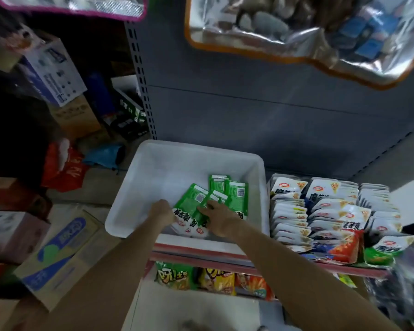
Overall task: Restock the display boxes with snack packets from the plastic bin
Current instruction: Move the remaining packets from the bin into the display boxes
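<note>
Green snack packets (pixel 210 201) lie loose in the near right part of the white plastic bin (pixel 153 163). Left hand (pixel 163 211) grips the near end of one packet; fingers are hidden under it. Right hand (pixel 219 217) lies on the packets just beside the left, fingers pinching one. Display boxes (pixel 320 211), packed with white packets, sit right of both hands. Cardboard cartons (pixel 58 256) sit left.
</note>
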Demonstrator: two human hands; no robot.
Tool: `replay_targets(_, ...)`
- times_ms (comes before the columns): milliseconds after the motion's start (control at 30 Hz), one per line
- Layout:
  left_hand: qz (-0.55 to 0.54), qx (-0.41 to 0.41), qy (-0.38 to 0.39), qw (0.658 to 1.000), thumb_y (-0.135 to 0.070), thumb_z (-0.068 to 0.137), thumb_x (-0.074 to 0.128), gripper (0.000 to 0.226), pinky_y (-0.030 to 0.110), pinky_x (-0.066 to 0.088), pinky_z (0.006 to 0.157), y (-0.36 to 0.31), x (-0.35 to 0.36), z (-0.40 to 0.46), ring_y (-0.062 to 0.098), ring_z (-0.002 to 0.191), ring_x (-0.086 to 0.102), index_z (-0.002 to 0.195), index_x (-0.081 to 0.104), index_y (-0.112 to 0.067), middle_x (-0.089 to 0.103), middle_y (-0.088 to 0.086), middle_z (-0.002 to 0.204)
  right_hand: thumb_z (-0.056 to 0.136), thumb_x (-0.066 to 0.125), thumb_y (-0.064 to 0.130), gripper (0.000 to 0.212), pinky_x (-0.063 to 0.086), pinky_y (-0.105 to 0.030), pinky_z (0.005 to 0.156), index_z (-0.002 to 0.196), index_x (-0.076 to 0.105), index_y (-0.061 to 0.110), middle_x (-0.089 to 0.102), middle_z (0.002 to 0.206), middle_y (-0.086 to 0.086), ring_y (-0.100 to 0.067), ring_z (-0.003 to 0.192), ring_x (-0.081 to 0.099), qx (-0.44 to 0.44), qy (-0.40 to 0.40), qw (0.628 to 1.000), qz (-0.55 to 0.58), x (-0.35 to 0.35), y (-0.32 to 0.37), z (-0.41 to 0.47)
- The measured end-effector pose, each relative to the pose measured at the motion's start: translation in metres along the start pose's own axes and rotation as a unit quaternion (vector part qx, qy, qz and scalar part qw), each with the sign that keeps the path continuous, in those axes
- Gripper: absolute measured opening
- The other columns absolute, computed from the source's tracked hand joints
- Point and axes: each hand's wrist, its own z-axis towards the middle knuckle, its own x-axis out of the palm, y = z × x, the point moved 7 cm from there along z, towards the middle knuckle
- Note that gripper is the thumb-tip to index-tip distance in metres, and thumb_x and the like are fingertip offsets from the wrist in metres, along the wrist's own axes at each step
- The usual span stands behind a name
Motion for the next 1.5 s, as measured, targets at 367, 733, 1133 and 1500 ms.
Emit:
replay_targets(367, -0.455, 0.058, 0.086, 0.884, -0.011, 0.091, 0.059, 0.013, 0.013, 0.039, 0.043, -0.028, -0.034, -0.058, 0.005, 0.046, 0.048, 0.098, 0.067, -0.004, 0.057, 0.001, 0.059, 0.095, 0.052, 0.02, 0.045, 0.033, -0.03, 0.111, 0.14, 0.044, 0.025, 0.037, 0.148, -0.002, -0.022, 0.133, 0.037, -0.095, -0.214, 0.966, 0.108, -0.057, -0.003, -0.028)
replay_targets(733, -0.336, 0.348, -0.057, 0.873, -0.015, 0.094, 0.054, 0.011, 0.005, 0.042, 0.077, -0.163, -0.043, -0.13, -0.005, 0.089, 0.055, 0.105, 0.056, -0.015, 0.06, -0.013, 0.095, 0.089, 0.06, 0.013, 0.014, 0.05, -0.045, 0.07, 0.08, 0.068, 0.006, 0.067, 0.079, -0.019, -0.016, 0.069, 0.055, -0.077, -0.379, 0.823, 0.416, -0.126, -0.099, -0.108)
replay_targets(1133, -0.229, 0.443, 0.002, 0.867, -0.016, 0.09, 0.062, 0.031, 0.027, 0.049, 0.09, -0.337, 0.078, -0.201, 0.012, 0.103, 0.061, 0.121, 0.057, -0.017, 0.064, -0.001, 0.113, 0.09, 0.06, 0.014, 0.019, 0.05, -0.042, 0.071, 0.073, 0.064, 0.02, 0.065, 0.069, 0.01, -0.012, 0.069, 0.058, -0.044, -0.516, 0.727, 0.451, -0.141, -0.288, -0.247)
replay_targets(1500, 0.233, 0.468, -0.069, 0.85, -0.048, 0.09, 0.052, 0.06, 0.036, 0.026, 0.108, -0.4, 0.182, -0.208, 0.02, 0.137, 0.028, 0.141, 0.038, -0.019, 0.037, 0.003, 0.147, 0.088, 0.06, 0.007, 0.013, 0.051, -0.045, 0.079, 0.085, 0.068, 0.016, 0.07, 0.086, -0.005, -0.023, 0.081, 0.063, 0.006, -0.504, 0.732, 0.458, -0.113, -0.401, -0.257)
